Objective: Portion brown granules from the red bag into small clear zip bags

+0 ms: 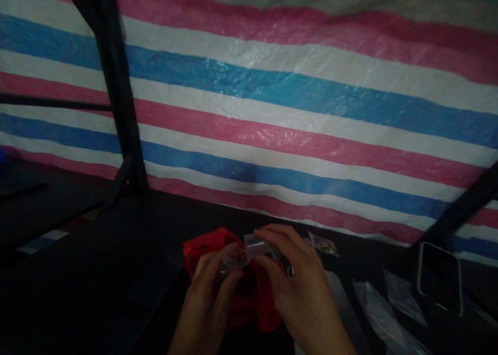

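My left hand (212, 282) is closed on a small clear plastic cup-like piece (234, 257), its round rim facing up. Between the thumb and fingers of my right hand (293, 272) is a small clear plastic cylinder (257, 245), tilted with one end toward the left. The two clear pieces are close together; whether they touch I cannot tell. Under and behind both hands lies a crumpled red plastic bag (212, 241). What is inside the bag is too dark to make out.
Right of my hands, a small clear bag of tiny pieces (323, 244), flat clear plastic bags (379, 311) and a phone-like frame (439, 277) lie on the dark table (167, 210). A striped plastic sheet (272, 127) hangs behind, with a dark post (116, 85) at left.
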Demonstrator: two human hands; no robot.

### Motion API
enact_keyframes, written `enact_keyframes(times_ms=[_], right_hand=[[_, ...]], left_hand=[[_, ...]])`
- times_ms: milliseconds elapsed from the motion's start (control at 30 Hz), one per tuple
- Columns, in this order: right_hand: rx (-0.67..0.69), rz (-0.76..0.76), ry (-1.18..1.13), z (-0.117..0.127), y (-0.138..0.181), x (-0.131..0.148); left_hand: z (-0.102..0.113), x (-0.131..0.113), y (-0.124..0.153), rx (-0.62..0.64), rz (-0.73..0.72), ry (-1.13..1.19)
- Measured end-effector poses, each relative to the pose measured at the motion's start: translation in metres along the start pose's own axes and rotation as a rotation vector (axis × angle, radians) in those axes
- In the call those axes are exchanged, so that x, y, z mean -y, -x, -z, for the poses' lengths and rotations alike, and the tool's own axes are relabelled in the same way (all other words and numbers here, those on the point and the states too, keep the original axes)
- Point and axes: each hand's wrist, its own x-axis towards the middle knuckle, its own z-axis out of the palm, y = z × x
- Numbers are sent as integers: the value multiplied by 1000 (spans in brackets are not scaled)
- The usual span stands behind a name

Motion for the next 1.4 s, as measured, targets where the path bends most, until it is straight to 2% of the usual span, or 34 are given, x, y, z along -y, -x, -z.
enact_keyframes(times_ms=[67,133,200,300,400,433,533,567,633,733,800,900,1000,1267,1333,1400], right_hand=[[-146,2,21,-1,0,3],[-142,-41,46,-3,0,4],[31,-98,110,-9,2,1],[289,-156,329,-25,6,-13],[362,-199,539,-40,6,-29],[362,-213,582,-43,5,-33],[338,-249,662,-46,-1,-39],[337,-253,675,-46,-3,-39],[353,-262,679,-46,-6,-37],[407,-269,657,-48,-8,-34],[434,-268,646,-51,-8,-33],[458,-256,628,-54,-8,-35],[444,-235,545,-55,-8,-39],[359,-283,323,-53,2,-50],[366,-290,275,-53,5,-52],[368,-306,230,-51,7,-55]], left_hand=[[4,-7,-2,-53,73,89],[10,-18,-3,-144,113,161],[19,-30,-4,-252,100,165],[31,-37,-1,-239,78,118],[40,-20,4,-89,129,49],[42,-10,5,-76,125,20],[42,22,4,-146,65,-183],[40,31,3,-208,18,-256],[34,40,-2,-204,64,-259],[20,31,-9,51,220,-70],[12,18,-14,119,299,18],[7,3,-20,57,330,102],[10,0,-25,-19,348,148],[19,1,-23,-13,465,206],[18,0,-23,-16,453,164],[18,1,-24,-21,369,63]])
